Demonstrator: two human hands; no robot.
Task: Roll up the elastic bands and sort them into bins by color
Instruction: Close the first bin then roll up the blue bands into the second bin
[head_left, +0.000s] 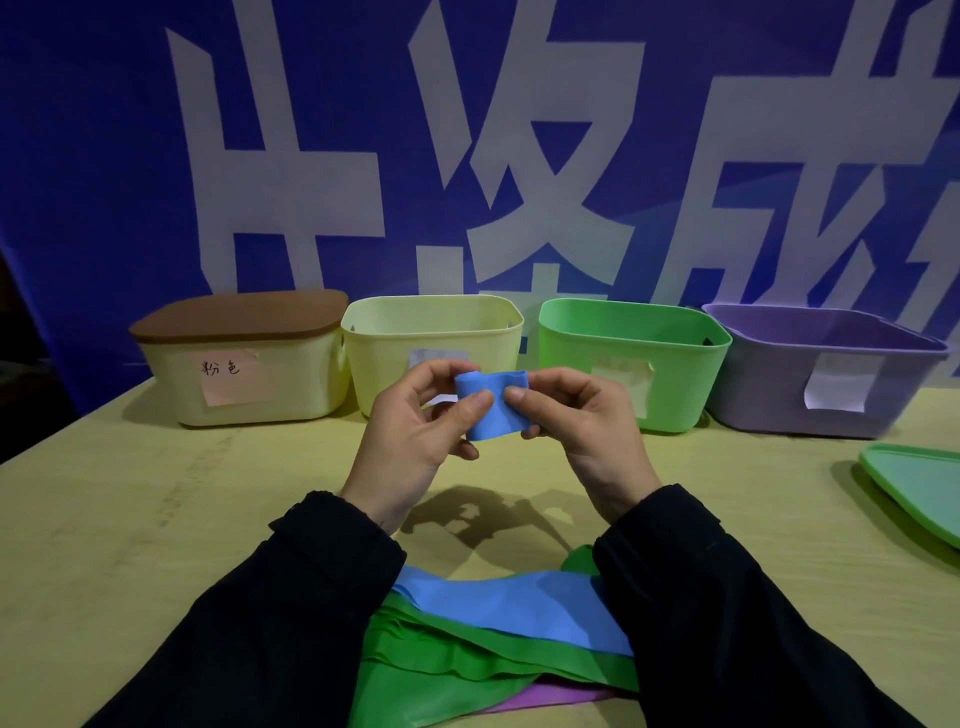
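Head view: a rolled blue band (491, 405) is pinched between left hand (415, 431) and right hand (582, 431), held above the table (156, 519), at six o'clock of the yellow bin (431, 348).

Landmark: green bin (631, 364). It stands in a tight row at the table's (130, 519) far edge, yellow bin (431, 343) touching-close on its left, purple bin (826, 369) on its right; no passage between them. All three open-topped, reachable from above. Farther left of the green bin, a cream bin (244, 384) shut by a brown lid (239, 314). Bare tabletop in front of the green bin. A green lid (919, 488) blocks the table right of it. Loose bands (493, 639) lie nearest me.
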